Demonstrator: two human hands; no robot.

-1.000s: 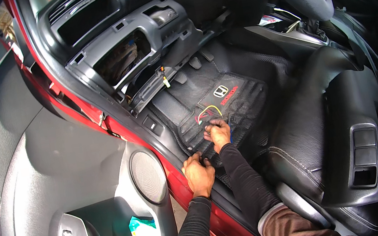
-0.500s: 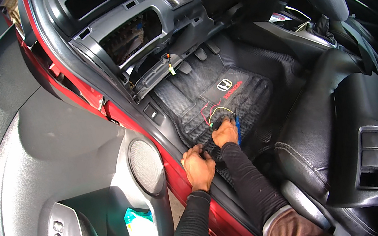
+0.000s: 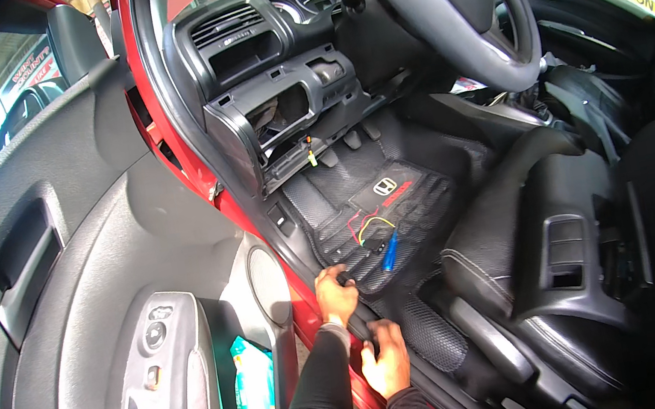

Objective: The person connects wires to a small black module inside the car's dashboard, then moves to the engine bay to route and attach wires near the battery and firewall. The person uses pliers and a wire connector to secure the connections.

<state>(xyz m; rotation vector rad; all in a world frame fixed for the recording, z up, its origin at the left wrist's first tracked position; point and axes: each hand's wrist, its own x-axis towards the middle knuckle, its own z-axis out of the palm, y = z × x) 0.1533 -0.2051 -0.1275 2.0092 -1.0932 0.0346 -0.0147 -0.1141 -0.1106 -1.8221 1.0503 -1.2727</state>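
At the driver's door opening, my left hand [image 3: 336, 297] is curled closed around the edge of the black sill trim [image 3: 356, 312]. My right hand [image 3: 386, 357] grips the same trim closer to me, thumb and fingers bent over it. A screwdriver with a blue handle [image 3: 391, 253] lies on the black floor mat [image 3: 424, 210], out of both hands. Beside it is a loop of thin red and yellow wires [image 3: 374, 221] with a small dark part at its end. My fingers hide part of the trim.
The open door [image 3: 176, 230] stands to the left, a turquoise packet [image 3: 256, 398] in its pocket. Under the opened lower dash panel [image 3: 290, 111] a wire connector [image 3: 312, 155] hangs above the pedals. The steering wheel [image 3: 436, 22] and black seat [image 3: 497, 237] are to the right.
My right hand has left the wires and screwdriver and come back toward me onto the sill trim. The screwdriver now lies free. The view has tilted up, showing the steering wheel.
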